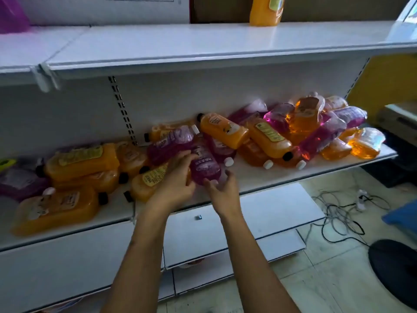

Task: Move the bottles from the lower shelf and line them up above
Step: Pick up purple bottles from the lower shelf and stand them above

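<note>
Reaching with both hands for a purple bottle (204, 170) lying near the front edge of the lower shelf (282, 177), midway along it. Cupping its left side with the left hand (178, 177), fingers curled round it; touching its bottom end with the right hand (222, 190), fingers loosely bent, grip not fully clear. Lying heaped along that same shelf, orange and purple bottles (293, 132), most on their sides. Standing upright toward the back edge of the upper shelf (203, 41), one orange bottle (266, 10). Trailing across the floor at right, grey cables (338, 211).
</note>
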### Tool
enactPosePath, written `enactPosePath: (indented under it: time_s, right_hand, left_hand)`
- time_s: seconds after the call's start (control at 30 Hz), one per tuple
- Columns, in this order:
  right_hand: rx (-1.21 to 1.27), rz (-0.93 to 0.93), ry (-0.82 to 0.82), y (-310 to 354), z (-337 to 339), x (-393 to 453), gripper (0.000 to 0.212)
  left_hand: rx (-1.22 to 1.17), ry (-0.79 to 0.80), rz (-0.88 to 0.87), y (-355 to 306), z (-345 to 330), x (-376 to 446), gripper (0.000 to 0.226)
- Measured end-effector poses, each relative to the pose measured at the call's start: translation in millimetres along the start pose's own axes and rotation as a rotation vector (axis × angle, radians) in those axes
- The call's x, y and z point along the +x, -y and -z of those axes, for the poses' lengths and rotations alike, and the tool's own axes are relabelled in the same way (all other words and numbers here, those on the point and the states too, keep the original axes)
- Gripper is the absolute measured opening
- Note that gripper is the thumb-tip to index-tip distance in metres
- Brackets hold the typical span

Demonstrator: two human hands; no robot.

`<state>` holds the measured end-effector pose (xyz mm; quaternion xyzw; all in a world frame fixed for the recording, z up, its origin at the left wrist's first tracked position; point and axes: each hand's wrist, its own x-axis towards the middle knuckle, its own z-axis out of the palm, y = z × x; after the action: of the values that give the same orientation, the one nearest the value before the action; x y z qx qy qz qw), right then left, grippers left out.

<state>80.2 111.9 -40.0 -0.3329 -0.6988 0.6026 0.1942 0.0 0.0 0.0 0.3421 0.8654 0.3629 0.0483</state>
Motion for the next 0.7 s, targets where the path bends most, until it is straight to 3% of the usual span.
enactPosePath:
  time_s: [0.13,0.27,0.43,0.53,0.6,0.7]
  right_hand:
    - [-0.431,0.156,-0.014,0,-19,30,0.081]
    - [-0.540,0.168,0.023,-7,-18,49,0.090]
    - [-0.508,0.149,0.130,-6,1,71,0.089]
    - [-0.352,0.170,0.250,-1,18,79,0.085]
    - [-0.232,0.198,0.272,3,33,81,0.087]
    - [-0.259,0.311,0.359,16,61,82,0.089]
  left_hand:
    - [0.152,0.168,-0.013,10,-14,56,0.077]
    - [0.320,0.322,-0.034,25,-24,93,0.081]
    - [0.395,0.516,-0.069,28,-18,118,0.091]
    - [0.435,0.567,-0.143,32,-15,120,0.097]
    - [0.455,0.551,-0.199,36,-16,118,0.102]
    - [0.418,0.411,-0.268,41,-22,112,0.106]
